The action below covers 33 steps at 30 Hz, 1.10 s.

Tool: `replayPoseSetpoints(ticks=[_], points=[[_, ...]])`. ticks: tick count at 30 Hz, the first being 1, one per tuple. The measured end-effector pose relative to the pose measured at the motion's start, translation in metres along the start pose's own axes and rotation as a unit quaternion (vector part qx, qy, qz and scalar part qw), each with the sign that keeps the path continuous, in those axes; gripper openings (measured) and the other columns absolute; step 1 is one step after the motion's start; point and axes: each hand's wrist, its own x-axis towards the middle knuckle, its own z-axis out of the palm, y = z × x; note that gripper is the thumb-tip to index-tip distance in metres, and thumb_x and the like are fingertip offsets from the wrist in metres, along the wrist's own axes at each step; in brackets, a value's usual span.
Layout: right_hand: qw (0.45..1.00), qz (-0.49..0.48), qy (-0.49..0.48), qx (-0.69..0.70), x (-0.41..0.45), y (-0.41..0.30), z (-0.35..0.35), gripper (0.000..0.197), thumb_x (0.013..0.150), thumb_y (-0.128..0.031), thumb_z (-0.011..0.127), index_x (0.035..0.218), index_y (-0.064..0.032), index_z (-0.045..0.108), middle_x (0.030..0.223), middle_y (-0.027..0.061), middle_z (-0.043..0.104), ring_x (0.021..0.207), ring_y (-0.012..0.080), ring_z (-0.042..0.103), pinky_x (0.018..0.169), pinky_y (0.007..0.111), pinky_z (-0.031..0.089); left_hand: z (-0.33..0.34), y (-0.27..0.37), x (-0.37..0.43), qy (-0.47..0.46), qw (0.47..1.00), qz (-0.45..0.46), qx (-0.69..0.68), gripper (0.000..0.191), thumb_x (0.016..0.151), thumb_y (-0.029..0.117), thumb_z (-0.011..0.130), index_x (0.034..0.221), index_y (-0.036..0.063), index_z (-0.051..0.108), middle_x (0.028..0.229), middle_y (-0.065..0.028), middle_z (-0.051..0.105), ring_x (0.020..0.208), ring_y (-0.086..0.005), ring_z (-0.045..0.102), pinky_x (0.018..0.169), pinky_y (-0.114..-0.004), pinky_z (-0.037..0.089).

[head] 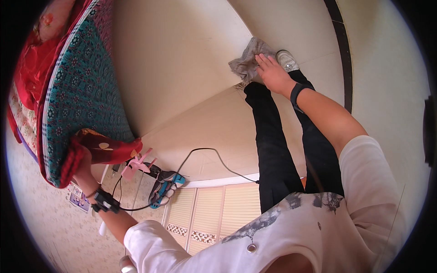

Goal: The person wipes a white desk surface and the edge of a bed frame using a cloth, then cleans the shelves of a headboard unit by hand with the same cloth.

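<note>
My left hand point(83, 165), at the lower left, grips the hanging edge of a teal patterned bedspread point(85, 85) with a red checked border. Beside it hangs a dark red patterned cloth point(109, 150); whether the hand also holds this is unclear. With fingers nearly straight, my right hand point(273, 73) holds a crumpled grey cloth point(247, 63) pressed at the corner of a large smooth pale panel point(177, 61), just above floor level. The right thumb is hidden. A black band is on the right wrist, a black device on the left.
My shoe point(286, 60) stands right beside the grey cloth, on a tiled floor point(317, 44) with a dark border strip. A black cable point(205, 148) loops from the left wrist to my waist. Near the left hand are a pink plastic object point(136, 166) and blue-grey shoes point(167, 187); louvered doors point(205, 211) lie beyond.
</note>
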Motion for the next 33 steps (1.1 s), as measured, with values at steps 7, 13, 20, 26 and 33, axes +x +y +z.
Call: replayPoseSetpoints(ticks=[7, 13, 20, 26, 33], points=[[0.975, 0.055, 0.206, 0.070, 0.003, -0.050, 0.012, 0.061, 0.091, -0.026, 0.060, 0.145, -0.0091, 0.037, 0.152, 0.0231, 0.029, 0.145, 0.0403, 0.022, 0.117, 0.052, 0.020, 0.064, -0.057, 0.000, -0.046, 0.992, -0.045, -0.110, 0.033, 0.088, 0.023, 0.046, 0.116, 0.0110, 0.057, 0.113, -0.0063, 0.060, 0.103, -0.0244, 0.053, 0.088, -0.038, 0.038], [0.930, 0.136, 0.327, 0.093, 0.004, -0.086, -0.013, 0.065, 0.085, -0.035, 0.069, 0.140, -0.0093, 0.043, 0.151, 0.0223, 0.029, 0.145, 0.0400, 0.022, 0.117, 0.056, 0.020, 0.045, 0.009, 0.078, 0.020, 0.092, -0.470, -0.878, 0.018, 0.088, 0.026, 0.045, 0.083, 0.0167, 0.060, 0.076, 0.0015, 0.057, 0.068, -0.0164, 0.050, 0.060, -0.033, 0.034], [0.936, -0.016, 0.346, 0.059, 0.060, -0.156, -0.089, 0.042, 0.086, -0.038, 0.066, 0.120, -0.0141, 0.062, 0.142, 0.0160, 0.045, 0.139, 0.0339, 0.035, 0.113, 0.051, 0.025, 0.118, 0.033, 0.072, 0.003, 0.769, -0.287, -0.572, 0.015, 0.087, 0.021, 0.050, 0.083, 0.0155, 0.063, 0.076, -0.0022, 0.060, 0.071, -0.0199, 0.055, 0.064, -0.033, 0.040], [0.913, 0.108, 0.389, 0.049, 0.074, -0.174, -0.099, 0.066, 0.086, -0.034, 0.064, 0.139, -0.0028, 0.043, 0.147, 0.0170, 0.041, 0.141, 0.0317, 0.035, 0.115, 0.048, 0.023, 0.158, 0.066, 0.091, 0.009, 0.867, -0.201, -0.456, 0.012, 0.086, 0.016, 0.054, 0.089, 0.0133, 0.066, 0.083, -0.0071, 0.064, 0.080, -0.0247, 0.061, 0.072, -0.033, 0.047], [0.915, 0.130, 0.380, -0.020, 0.083, -0.139, -0.117, 0.074, 0.085, -0.031, 0.061, 0.146, 0.0035, 0.038, 0.155, 0.0223, 0.032, 0.146, 0.0343, 0.028, 0.116, 0.050, 0.021, 0.129, 0.082, 0.110, -0.034, 0.867, -0.190, -0.460, 0.023, 0.082, 0.004, 0.058, 0.102, 0.0101, 0.067, 0.098, -0.0134, 0.067, 0.091, -0.0291, 0.065, 0.078, -0.032, 0.053]])
